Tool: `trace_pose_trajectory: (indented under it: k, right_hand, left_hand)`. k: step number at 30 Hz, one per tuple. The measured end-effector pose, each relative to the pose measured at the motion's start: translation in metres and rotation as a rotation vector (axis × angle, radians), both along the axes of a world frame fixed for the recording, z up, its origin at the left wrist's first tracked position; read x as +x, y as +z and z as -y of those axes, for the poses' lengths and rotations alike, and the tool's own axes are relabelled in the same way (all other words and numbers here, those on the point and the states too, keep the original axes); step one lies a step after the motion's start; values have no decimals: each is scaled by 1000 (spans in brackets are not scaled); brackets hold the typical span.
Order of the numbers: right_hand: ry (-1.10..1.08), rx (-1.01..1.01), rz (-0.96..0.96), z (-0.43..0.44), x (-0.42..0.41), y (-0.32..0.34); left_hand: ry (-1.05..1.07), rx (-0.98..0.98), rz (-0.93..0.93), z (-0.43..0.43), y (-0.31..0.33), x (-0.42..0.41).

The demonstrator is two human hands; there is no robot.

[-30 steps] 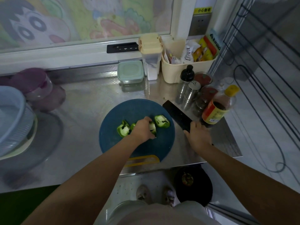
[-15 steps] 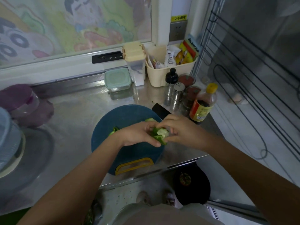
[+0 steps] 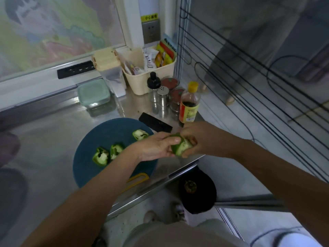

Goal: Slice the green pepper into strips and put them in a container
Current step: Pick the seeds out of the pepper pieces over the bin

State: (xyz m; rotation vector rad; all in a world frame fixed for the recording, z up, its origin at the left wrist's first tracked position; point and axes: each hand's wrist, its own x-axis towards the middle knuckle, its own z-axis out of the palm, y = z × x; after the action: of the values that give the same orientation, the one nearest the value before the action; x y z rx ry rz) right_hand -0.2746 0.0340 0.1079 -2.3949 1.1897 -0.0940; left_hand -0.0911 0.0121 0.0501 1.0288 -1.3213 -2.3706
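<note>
With the cleaver (image 3: 155, 122) set down, the right hand (image 3: 204, 138) has joined the left hand (image 3: 154, 147), both pinching one green pepper chunk (image 3: 182, 148), likely deseeding it before slicing.

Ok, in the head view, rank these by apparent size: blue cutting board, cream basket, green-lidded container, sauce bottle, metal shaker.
1. blue cutting board
2. cream basket
3. green-lidded container and sauce bottle: too alike to rank
4. metal shaker

Stretched forward and meeting, the left hand (image 3: 154, 147) and right hand (image 3: 203, 138) each grip one side of a green pepper piece (image 3: 183, 146).
</note>
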Motion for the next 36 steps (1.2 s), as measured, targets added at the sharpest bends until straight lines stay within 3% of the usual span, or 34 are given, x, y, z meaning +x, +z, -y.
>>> trace_pose_trajectory:
  k: [9,16,20,30,36]
  right_hand:
    - [-204,98,118,-27,-44,-12]
    - [-220,111,-36,-40,-70,-38]
    - [-275,4,162,-52,-76,-49]
    - [-415,-280,332,-78,-73,-78]
    - [-827,-156,711,-93,-76,-85]
  left_hand:
    - [188,168,94,-23,-14,-72]
    - [148,143,309,-31,-25,-102]
    - [82,171,329,-28,-24,-110]
    - [-83,386,284,-19,-32,-107]
    - [19,453,189,-13,-35,-101]
